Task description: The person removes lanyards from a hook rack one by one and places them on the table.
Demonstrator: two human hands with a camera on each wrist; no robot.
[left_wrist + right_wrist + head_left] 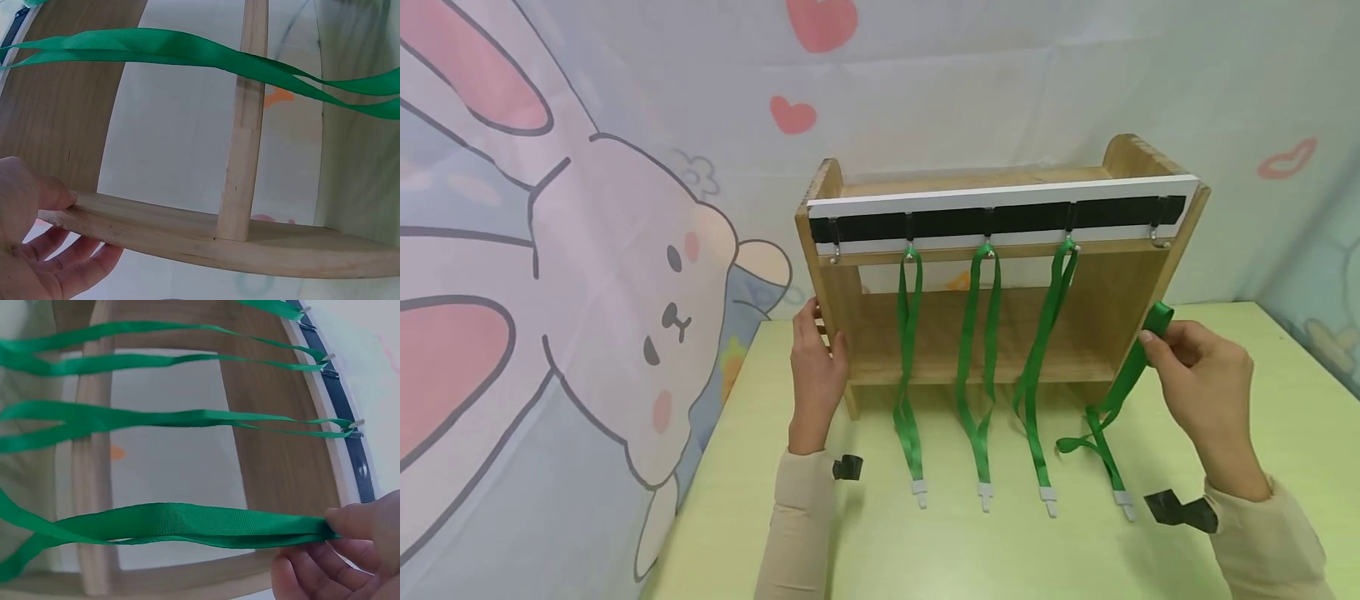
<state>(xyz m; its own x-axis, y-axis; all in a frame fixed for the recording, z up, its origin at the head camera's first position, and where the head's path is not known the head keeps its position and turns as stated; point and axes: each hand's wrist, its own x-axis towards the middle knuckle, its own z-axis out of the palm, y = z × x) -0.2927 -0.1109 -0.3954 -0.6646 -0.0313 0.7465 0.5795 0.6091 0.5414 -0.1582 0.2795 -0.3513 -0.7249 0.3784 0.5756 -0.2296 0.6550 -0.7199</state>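
Note:
My left hand [818, 367] grips the left side board of a small wooden rack [880, 337]. In the left wrist view the thumb lies against one face of that side board [162, 234], with the fingers on the other. My right hand [1212, 390] pinches the top loop of a green lanyard [1126, 383] between thumb and fingers, beside the rack's right side. This lanyard's lower part trails down to a pale clip [1124, 502]. Three more green lanyards [907, 333] hang from the middle hooks, clips downward.
A white strip with a black band [947, 223] runs along the rack's top front. Its leftmost hook [835, 255] and rightmost hook [1160, 241] carry no lanyard. The rack stands on a light green table [955, 558], before a printed cloth backdrop [970, 92].

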